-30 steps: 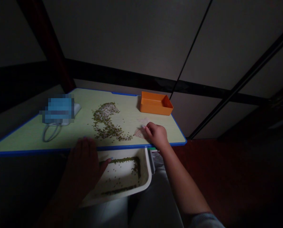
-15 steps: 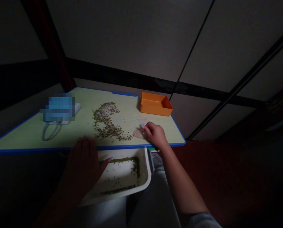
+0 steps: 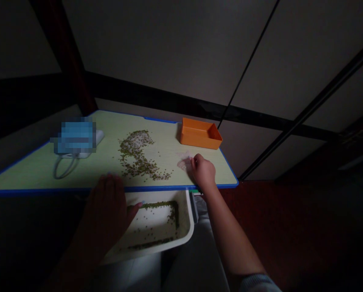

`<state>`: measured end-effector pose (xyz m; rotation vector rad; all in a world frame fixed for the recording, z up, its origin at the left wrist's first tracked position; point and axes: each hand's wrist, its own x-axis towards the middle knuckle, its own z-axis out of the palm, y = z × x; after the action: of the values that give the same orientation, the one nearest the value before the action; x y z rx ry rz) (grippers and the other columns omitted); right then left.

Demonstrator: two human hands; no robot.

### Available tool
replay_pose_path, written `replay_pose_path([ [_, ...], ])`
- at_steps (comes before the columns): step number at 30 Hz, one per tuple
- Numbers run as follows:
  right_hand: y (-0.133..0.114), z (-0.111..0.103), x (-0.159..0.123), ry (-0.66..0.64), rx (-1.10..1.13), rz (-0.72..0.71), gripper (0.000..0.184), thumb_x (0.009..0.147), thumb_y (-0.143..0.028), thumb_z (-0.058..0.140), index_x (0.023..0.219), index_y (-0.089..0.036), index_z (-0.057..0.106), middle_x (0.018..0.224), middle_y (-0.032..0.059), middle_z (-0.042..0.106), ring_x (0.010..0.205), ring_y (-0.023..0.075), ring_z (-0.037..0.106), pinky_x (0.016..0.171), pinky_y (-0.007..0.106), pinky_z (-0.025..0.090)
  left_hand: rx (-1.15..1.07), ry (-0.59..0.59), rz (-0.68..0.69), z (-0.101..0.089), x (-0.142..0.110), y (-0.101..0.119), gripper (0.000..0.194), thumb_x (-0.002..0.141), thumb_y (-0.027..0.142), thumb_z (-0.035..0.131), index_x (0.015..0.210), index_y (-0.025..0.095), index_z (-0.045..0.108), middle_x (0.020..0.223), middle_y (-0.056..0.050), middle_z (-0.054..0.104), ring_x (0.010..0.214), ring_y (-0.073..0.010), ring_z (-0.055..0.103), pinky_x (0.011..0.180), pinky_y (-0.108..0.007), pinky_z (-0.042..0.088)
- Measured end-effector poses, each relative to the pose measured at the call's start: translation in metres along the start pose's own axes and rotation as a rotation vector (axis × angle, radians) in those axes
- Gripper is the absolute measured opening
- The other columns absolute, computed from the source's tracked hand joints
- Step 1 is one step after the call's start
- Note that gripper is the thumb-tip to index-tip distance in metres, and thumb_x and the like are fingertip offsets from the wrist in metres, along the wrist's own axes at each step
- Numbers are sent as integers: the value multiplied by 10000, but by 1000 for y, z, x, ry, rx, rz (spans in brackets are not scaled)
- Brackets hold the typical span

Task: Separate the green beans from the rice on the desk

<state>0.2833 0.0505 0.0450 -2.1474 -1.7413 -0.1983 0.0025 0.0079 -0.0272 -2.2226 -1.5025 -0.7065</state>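
My right hand is closed in a pinch on a thin see-through plastic piece with pinkish marks, low over the table's right part. My left hand lies with fingers stretched over the table's front edge, thumb pointing right over the white tub; it holds nothing. Between the hands, loose small green beans mixed with pale grains spread in a curved heap on the table. More green beans line the inner edges of the white tub below the table edge.
An orange open box stands at the table's back right. On the left sits a blurred-out blue object on a white base, with a grey cable loop. Dark panels rise behind the table.
My right hand has moved slightly to the right with the plastic piece, away from the grains. My left hand has stayed in place.
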Motion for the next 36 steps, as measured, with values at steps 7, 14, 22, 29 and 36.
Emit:
replay_pose_path([
  [7,2,6,1,97,-72,114,302,998,-360,389,936,-184,627,749,115,713,607,195,600,565,291,236,52,-35,25,-4,3,0,889,843,576,333,1396,-114,250,1363,-416,439,1387,-501,351,1086,-609,372],
  [14,4,3,-1,53,31,-150,319,989,-399,395,913,-207,639,745,63,708,632,172,584,585,280,229,36,-40,3,0,1,0,897,841,575,355,1432,-79,191,1412,-401,395,1413,-501,308,1115,-607,340],
  [22,-1,2,-1,45,-38,-190,306,982,-390,413,913,-207,649,752,53,711,635,166,568,608,284,223,37,-24,3,-1,1,1,901,851,584,327,1465,-40,119,1414,-378,411,1401,-496,337,1086,-611,369],
  [29,-2,3,0,99,-84,-77,288,987,-364,421,877,-198,629,726,61,707,596,161,558,609,300,196,50,-21,3,2,1,0,904,848,578,326,1460,-57,125,1400,-388,412,1393,-502,339,1082,-613,371],
  [36,1,4,-1,103,-26,-180,286,987,-363,424,895,-198,639,735,56,717,629,168,579,629,291,232,52,17,34,0,1,0,928,843,561,375,1465,-58,75,1387,-396,425,1376,-511,364,1073,-614,386],
])
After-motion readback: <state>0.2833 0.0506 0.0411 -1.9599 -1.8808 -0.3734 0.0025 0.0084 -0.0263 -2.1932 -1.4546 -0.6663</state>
